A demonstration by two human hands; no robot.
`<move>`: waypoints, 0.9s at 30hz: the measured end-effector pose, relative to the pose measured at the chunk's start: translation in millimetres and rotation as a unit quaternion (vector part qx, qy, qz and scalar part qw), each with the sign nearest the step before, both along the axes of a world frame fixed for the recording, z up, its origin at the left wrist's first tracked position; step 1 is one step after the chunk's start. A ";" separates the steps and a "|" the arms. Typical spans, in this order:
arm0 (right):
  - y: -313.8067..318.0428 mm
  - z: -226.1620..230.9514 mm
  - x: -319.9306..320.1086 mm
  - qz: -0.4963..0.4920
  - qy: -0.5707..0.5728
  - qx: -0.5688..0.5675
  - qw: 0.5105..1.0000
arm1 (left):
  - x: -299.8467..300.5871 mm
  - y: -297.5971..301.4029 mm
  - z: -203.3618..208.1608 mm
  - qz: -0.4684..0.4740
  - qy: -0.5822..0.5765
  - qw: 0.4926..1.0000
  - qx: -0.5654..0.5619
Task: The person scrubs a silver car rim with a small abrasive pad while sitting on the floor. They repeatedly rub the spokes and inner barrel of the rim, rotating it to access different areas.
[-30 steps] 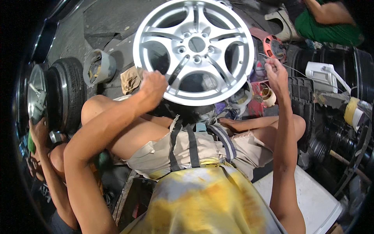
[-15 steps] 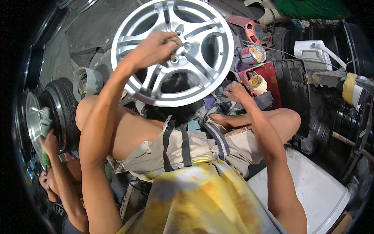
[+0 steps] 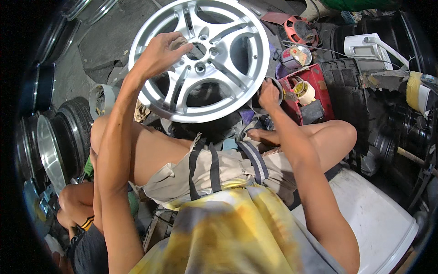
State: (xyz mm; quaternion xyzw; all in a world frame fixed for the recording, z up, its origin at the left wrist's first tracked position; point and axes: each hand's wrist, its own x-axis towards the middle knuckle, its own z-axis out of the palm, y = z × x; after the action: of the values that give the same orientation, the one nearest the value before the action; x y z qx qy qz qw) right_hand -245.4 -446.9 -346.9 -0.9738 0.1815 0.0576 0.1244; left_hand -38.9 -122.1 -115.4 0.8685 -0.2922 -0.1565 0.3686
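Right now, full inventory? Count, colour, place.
wheel: 1, silver, top centre
rims: several, silver or dark, left
tyre: 1, black, left
tub: 1, pale grey, left
bowl: 1, grey, centre right
tray: 1, red, centre right
can: 1, purple-white, beyond tray
cup: 1, cream, in tray
disc: 1, red, top right
casing: 1, white, right
panel: 1, white, lower right
co-worker: 1, dark clothes, lower left
clutter: uncounted, dark, right
left hand: 1, bare, over wheel
right hand: 1, bare, at bowl

The alloy wheel (image 3: 209, 60) is smooth, silvery metal with a satin sheen. Left of it, the tyre (image 3: 82, 109) looks like matt, grooved rubber; below it, the shorts (image 3: 230, 166) are creased, matt cloth; right of it, the red tray (image 3: 323, 91) looks like scuffed plastic.
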 end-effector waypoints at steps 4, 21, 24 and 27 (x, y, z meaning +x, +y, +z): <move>-31.0 32.6 5.7 0.000 0.059 0.064 0.996 | 1.7 -7.4 11.9 -0.024 -0.045 0.999 0.006; -51.9 92.4 -19.9 -0.164 0.044 0.454 0.875 | -2.0 -15.1 15.7 -0.064 0.028 0.991 0.113; -48.4 74.9 -18.2 -0.126 0.015 0.385 0.914 | -6.8 -5.5 4.3 -0.098 0.059 0.981 0.158; -43.0 83.1 -20.0 -0.118 -0.001 0.293 0.949 | -68.1 -18.0 -8.6 -0.182 0.147 0.937 0.259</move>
State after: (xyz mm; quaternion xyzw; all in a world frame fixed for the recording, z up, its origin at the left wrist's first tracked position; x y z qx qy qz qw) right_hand -265.3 -489.9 -263.8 -0.8661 0.2705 0.0918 0.4102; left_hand -107.0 -140.0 -124.0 0.8329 -0.3376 -0.4173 0.1348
